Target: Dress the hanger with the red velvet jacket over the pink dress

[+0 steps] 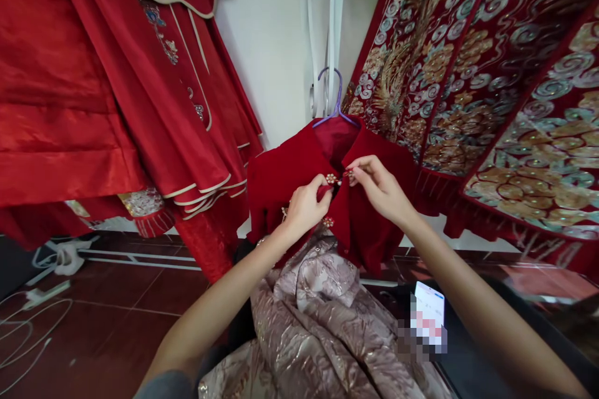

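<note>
- The red velvet jacket (pixel 281 181) hangs on a purple hanger (pixel 336 103) against the white wall.
- The left hand (pixel 306 206) is pinched shut on the jacket's front edge, just below its jewelled button (pixel 332 179).
- The right hand (pixel 379 190) nips the opposite edge, fingertips together beside that button.
- Pink brocade cloth (pixel 318 318) lies below.
- Red satin robes (pixel 116 75) hang to the left, embroidered ones (pixel 491 75) to the right.

Matt red velvet jacket (pixel 299 187) with shiny metal clasp (pixel 333 179), below it glossy pinkish brocade cloth (pixel 318 318), left of it smooth red satin robes (pixel 93 106), thin purple hanger (pixel 334 103) above.
</note>
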Demonstrator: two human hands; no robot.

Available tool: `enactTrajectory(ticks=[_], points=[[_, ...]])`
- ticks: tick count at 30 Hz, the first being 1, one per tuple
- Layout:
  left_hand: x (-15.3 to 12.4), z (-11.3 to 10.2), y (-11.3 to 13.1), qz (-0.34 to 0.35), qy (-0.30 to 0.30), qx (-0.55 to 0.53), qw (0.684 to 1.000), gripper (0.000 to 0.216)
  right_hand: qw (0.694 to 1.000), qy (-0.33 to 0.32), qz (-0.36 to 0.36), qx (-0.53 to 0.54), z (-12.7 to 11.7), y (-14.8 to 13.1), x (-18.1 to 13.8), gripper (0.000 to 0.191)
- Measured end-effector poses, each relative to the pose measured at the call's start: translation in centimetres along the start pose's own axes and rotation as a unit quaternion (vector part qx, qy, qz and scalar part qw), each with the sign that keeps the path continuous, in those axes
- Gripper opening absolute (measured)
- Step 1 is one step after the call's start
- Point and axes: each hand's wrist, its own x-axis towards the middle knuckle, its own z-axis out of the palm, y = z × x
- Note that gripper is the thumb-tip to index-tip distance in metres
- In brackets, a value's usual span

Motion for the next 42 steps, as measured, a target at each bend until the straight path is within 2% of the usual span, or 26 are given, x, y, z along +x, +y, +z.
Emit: enactTrajectory(ticks=[3, 6, 13, 16, 20, 26, 32, 42], points=[[0.8, 0.0, 0.6, 0.023, 0.017, 0.002, 1.000, 0.007, 0.997, -0.038, -0.030, -0.060, 0.5, -0.9, -0.4, 0.018], [1.0, -0.4, 0.6, 0.019, 0.041, -0.004, 0.999, 0.002, 0.995, -0.062, -0.042, -0.066, 0.9, -1.3, -0.8, 0.019], [0.2, -0.5, -1.4, 0.028, 0.178, -0.071, 0.981, 0.017, 0.995, -0.028, -0.036, -0.093, 0.4, -0.1, -0.9, 0.019], [0.3, -0.4, -1.5, 0.060, 0.167, -0.094, 0.980, 0.016, 0.994, -0.032, -0.043, -0.097, 0.3, 0.2, -0.6, 0.019], [0.2, -0.5, -1.2, 0.091, 0.146, -0.093, 0.981, 0.013, 0.996, 0.003, -0.057, -0.072, 0.6, 0.2, -0.2, 0.021], [-0.1, -0.3, -0.8, 0.077, 0.141, -0.075, 0.984, 0.010, 0.997, 0.025, -0.058, -0.050, 1.4, -0.1, 0.1, 0.019], [0.2, -0.3, -0.9, 0.074, 0.139, -0.085, 0.984, 0.019, 0.997, 0.036, -0.053, -0.052, 1.8, -0.1, 0.2, 0.019], [-0.3, -0.2, -0.8, 0.084, 0.133, -0.050, 0.986, 0.013, 0.996, 0.049, -0.051, -0.048, 2.0, -0.1, 0.1, 0.019]])
